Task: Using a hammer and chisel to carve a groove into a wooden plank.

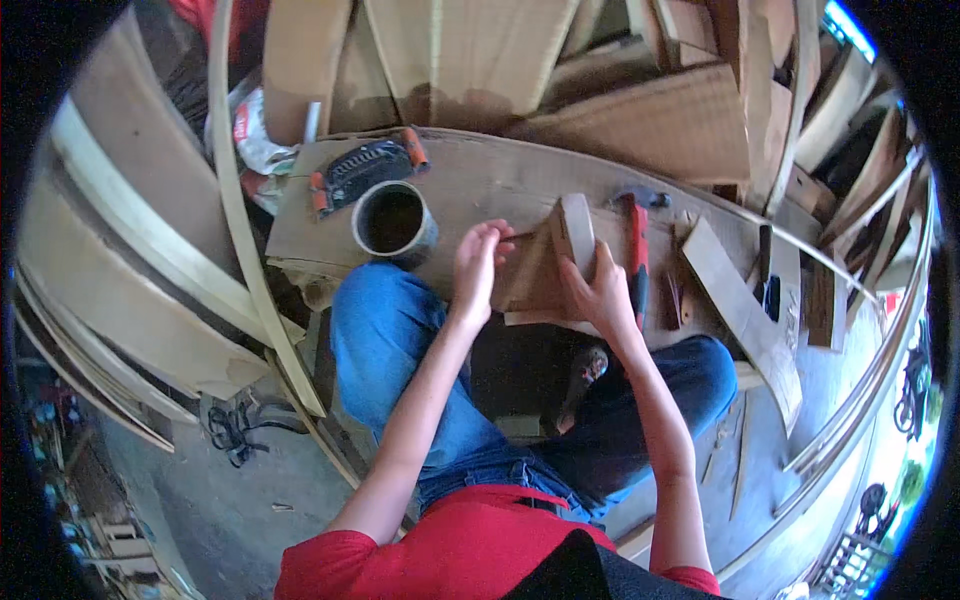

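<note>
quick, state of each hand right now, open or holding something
Left hand: partly curled; whether it grips anything cannot be told.
Right hand: holding a wooden block.

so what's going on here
A person in a red shirt and jeans is working at a wide wooden board. Their right hand grips a wooden block; their left hand is beside it, with a thin dark piece at its fingertips, too blurred to identify. A hammer with a red and black handle lies to the right of the block, and a round container stands on the left, near the left knee.
</note>
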Motion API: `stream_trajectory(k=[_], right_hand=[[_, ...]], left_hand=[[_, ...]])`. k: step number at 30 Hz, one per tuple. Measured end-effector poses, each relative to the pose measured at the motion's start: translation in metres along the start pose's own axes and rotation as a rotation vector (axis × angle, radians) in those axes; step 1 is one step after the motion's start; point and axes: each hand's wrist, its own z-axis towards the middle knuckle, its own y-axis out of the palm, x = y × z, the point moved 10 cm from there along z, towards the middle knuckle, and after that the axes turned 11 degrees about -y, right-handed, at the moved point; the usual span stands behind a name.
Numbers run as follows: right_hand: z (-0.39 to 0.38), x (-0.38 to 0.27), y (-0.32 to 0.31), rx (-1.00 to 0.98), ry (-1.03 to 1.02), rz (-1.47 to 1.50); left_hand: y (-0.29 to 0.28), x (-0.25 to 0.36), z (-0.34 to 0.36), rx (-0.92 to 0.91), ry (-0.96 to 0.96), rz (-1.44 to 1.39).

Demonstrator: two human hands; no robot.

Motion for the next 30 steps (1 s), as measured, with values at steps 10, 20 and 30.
stream_trajectory(k=[10,20,30], right_hand=[[-0.003,-0.009,0.000,-0.030,-0.005,0.089],[0.002,0.010,0.003,0.030,0.021,0.170],[0.002,0.048,-0.098,0.324,0.044,-0.101]], left_hand=[[-0.070,0.165,-0.095,0.830,0.751,1.128],[-0.105,0.140,-0.040,0.704,0.445,1.135],[0.109,0.066,-0.111,-0.154,0.793,0.969]])
